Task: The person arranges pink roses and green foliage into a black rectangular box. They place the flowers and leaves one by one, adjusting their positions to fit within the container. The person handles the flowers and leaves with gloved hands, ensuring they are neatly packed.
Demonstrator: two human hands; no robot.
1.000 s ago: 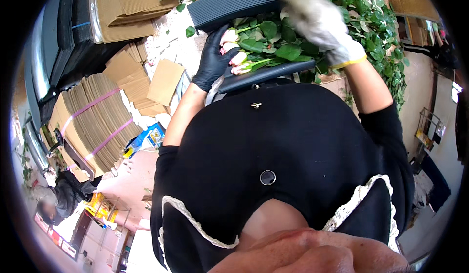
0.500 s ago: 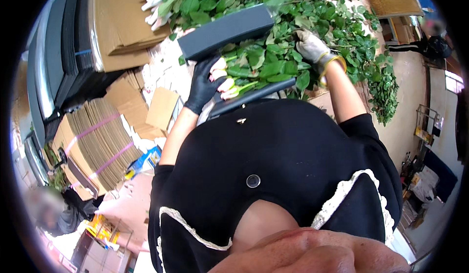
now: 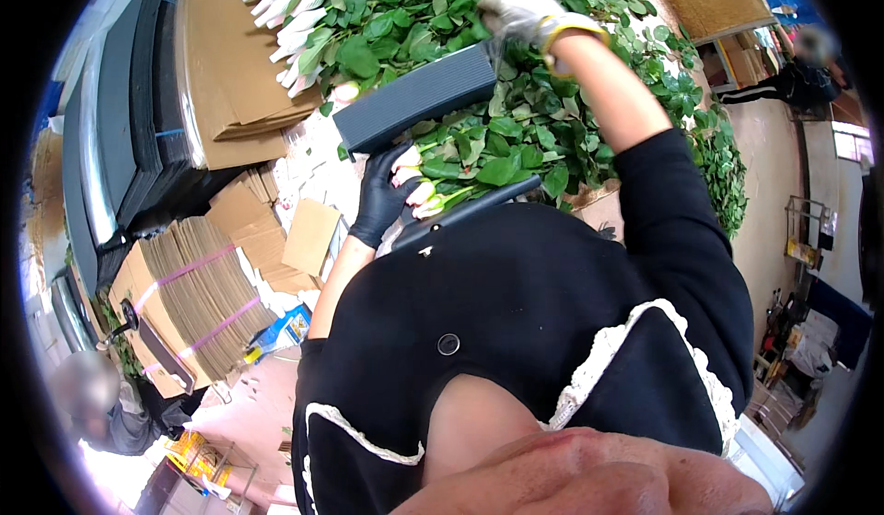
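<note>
My left hand (image 3: 382, 197), in a black glove, is closed on a row of pink-tipped rose heads (image 3: 412, 191) between a dark grey ridged bar (image 3: 414, 96) and a lower black edge (image 3: 474, 202). Their leafy stems (image 3: 502, 165) extend rightward. Above the bar, my right hand (image 3: 520, 17), in a white glove with a yellow cuff, reaches into dense green leaves (image 3: 405, 8), fingers curled and slightly blurred; what they grip is hidden. Several roses with white-wrapped heads (image 3: 295, 36) lie at the upper left of the foliage.
Flat brown cardboard (image 3: 235, 73) and dark stacked sheets (image 3: 138, 110) stand at left, above a strapped cardboard bundle (image 3: 193, 303) and a blue package (image 3: 285, 331). Other people appear at lower left (image 3: 110, 414) and upper right (image 3: 806, 87). A metal rack (image 3: 801, 229) stands at right.
My right hand moved up and left into the leaves above the bar. The bar and my left hand sit lower in view, and more white-wrapped heads show at the top.
</note>
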